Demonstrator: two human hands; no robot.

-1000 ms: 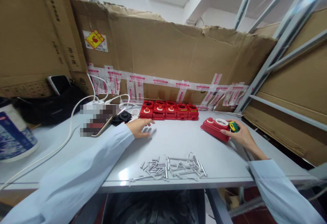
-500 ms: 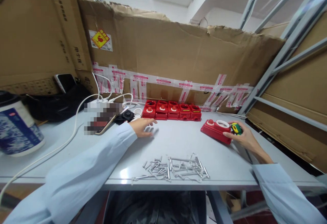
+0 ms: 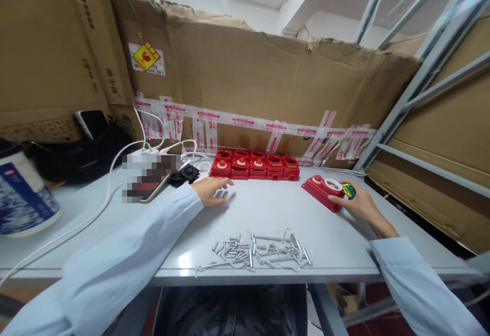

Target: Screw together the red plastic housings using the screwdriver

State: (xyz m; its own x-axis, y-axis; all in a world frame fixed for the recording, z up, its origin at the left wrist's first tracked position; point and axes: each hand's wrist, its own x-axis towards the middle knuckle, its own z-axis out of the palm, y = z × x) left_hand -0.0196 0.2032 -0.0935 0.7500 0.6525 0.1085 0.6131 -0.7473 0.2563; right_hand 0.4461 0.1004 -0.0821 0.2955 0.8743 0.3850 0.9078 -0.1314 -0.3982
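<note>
My left hand (image 3: 211,191) hovers over or rests on the table, palm down, fingers apart and holding nothing. In front of it stands a row of red housings (image 3: 240,167) with round openings, some with red knobs. My right hand (image 3: 358,202) is curled round a green-and-yellow tool handle (image 3: 348,191); the rest of that tool is hidden. Its thumb reaches the right end of a separate red housing (image 3: 320,195), which has a white ring and a small red knob on top. Loose screws (image 3: 234,249) and long bolts (image 3: 277,249) lie near the front edge.
A pixelated phone (image 3: 151,185), a black square device (image 3: 187,172) and white cables (image 3: 111,183) lie at the left, beside a blue-and-white cup (image 3: 26,193). Cardboard (image 3: 245,70) walls the back. Metal shelf posts (image 3: 398,106) rise at the right.
The red housing at the right has turned slightly, and my right hand has shifted a little left with it. My left hand has hardly moved. The whole view has drifted slightly.
</note>
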